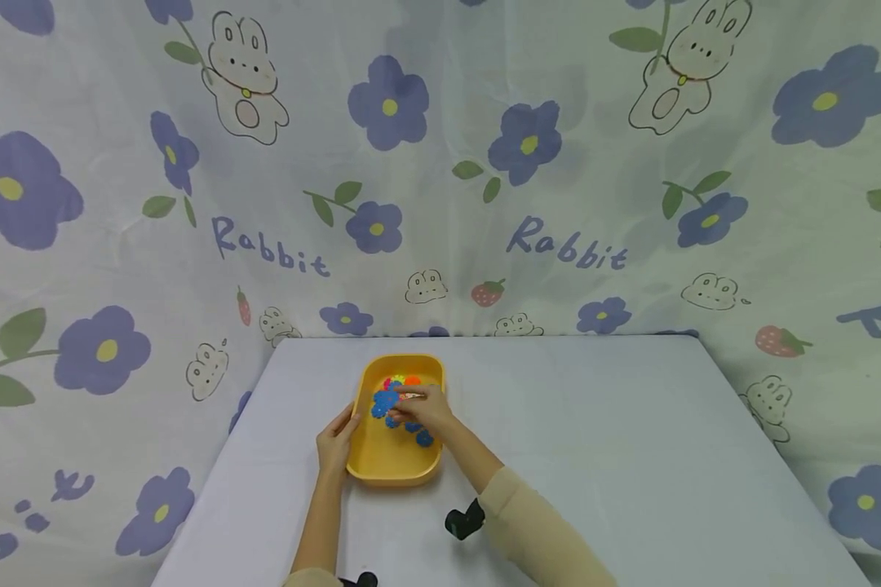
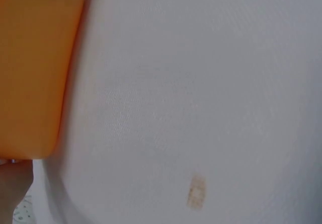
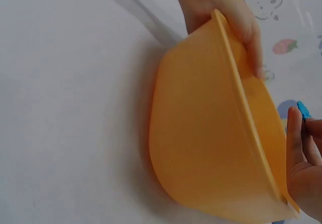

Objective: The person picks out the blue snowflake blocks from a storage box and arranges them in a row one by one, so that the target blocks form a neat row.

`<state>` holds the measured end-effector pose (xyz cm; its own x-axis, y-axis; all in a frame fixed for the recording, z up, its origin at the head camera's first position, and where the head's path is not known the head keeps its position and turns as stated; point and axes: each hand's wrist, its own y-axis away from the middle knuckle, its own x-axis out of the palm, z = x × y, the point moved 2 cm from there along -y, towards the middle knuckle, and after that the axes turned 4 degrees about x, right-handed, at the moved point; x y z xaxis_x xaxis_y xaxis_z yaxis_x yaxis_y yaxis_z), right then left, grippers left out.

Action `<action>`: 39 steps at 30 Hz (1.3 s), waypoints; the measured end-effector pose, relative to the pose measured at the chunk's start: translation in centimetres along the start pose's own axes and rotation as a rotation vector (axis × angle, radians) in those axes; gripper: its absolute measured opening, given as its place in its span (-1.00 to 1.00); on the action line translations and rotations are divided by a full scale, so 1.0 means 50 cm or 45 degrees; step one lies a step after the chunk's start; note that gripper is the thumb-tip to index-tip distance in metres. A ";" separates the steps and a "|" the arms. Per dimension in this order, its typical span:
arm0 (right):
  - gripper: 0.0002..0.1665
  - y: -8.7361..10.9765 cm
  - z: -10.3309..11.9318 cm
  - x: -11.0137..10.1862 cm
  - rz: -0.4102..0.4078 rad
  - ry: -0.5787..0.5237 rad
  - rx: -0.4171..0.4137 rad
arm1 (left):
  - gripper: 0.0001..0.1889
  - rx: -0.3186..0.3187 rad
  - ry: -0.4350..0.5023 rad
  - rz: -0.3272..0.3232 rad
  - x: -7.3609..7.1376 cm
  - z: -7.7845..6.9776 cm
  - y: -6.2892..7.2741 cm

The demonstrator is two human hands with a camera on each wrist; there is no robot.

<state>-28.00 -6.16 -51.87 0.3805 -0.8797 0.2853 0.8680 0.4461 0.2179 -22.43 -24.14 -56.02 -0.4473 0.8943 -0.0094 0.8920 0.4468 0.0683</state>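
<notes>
A yellow plastic basin [image 1: 389, 465] stands on the white table. My left hand [image 1: 335, 440] grips its left side, with the thumb over the rim in the right wrist view; the left wrist view shows only part of that hand [image 2: 14, 186] at the basin's outer wall [image 2: 35, 73]. Over the basin, my right hand [image 1: 427, 409] pinches a small blue flower-shaped piece [image 3: 303, 109] between thumb and fingers. Inside lie several more blue pieces [image 1: 424, 439], along with orange [image 1: 412, 381], pink and yellow-green ones near the far end. The right hand hides part of the pile.
The white tabletop [image 1: 587, 440] extends to both sides of the basin. Behind it hangs a printed rabbit-and-flower cloth [image 1: 426, 204]. A dark wrist device [image 1: 464, 520] sits beside the right sleeve. A brownish mark [image 2: 196, 192] shows on the white surface.
</notes>
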 end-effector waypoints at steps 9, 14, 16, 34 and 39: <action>-0.62 0.024 0.052 -0.123 -0.146 -0.017 -0.102 | -0.51 -0.061 -0.005 0.026 0.000 -0.003 0.000; -0.62 0.029 0.055 -0.209 -0.291 -0.008 -0.084 | -0.52 -0.064 0.016 0.030 0.001 -0.004 0.000; -0.62 0.030 0.053 -0.240 -0.334 -0.003 -0.079 | -0.52 -0.064 0.019 0.028 0.001 -0.004 0.000; -0.64 0.026 -0.002 -0.323 -0.496 0.245 0.097 | -0.49 -0.078 0.017 0.042 -0.003 0.000 0.001; -0.70 0.028 -0.008 -0.317 -0.571 0.307 0.103 | -0.50 -0.080 0.019 0.046 -0.002 0.000 0.003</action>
<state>-32.69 8.36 -56.46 0.0472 -0.9962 -0.0738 0.9390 0.0190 0.3434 -22.25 -24.18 -56.03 -0.4161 0.9093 0.0092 0.9020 0.4114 0.1310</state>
